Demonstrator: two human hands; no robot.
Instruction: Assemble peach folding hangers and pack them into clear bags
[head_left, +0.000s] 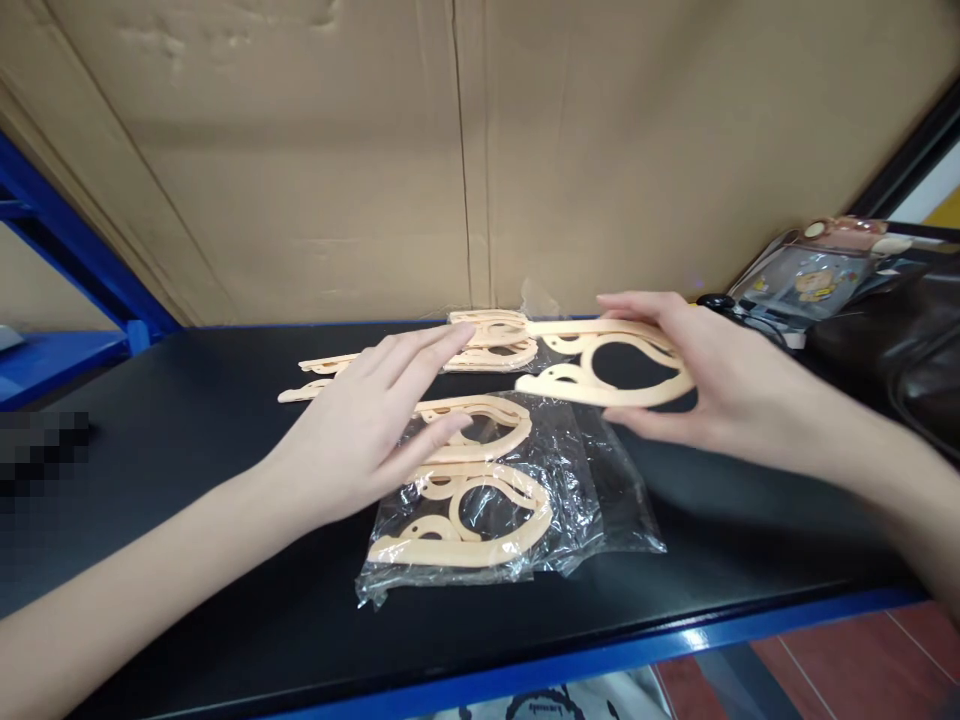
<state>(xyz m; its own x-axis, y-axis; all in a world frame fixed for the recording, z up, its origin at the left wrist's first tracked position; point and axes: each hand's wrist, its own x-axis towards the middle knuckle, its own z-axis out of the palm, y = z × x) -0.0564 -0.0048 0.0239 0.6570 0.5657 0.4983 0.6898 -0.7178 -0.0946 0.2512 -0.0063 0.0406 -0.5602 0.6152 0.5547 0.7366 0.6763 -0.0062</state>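
Note:
My right hand [697, 370] grips a beige folding clothes hanger [600, 396] by its rounded end, its two arms pointing left. Held flat, fingers outstretched, my left hand [375, 410] is over the middle of the shelf and holds nothing. Beneath and beside it lies a clear plastic bag [600, 480] with folded hangers [480, 550] inside. Another folded hanger [300, 392] pokes out to the left from behind my left hand, which hides most of it. Farther back, a bundle of folded hangers [495, 355] in clear wrap lies near the cardboard.
A black shelf top [187, 450] with a blue metal front edge [600, 650] carries everything. Brown cardboard [315, 180] stands along the back. At right are a dark brown leather-like bag [885, 340] and a clear pouch [810, 280]. A blue frame post [82, 240] rises at left.

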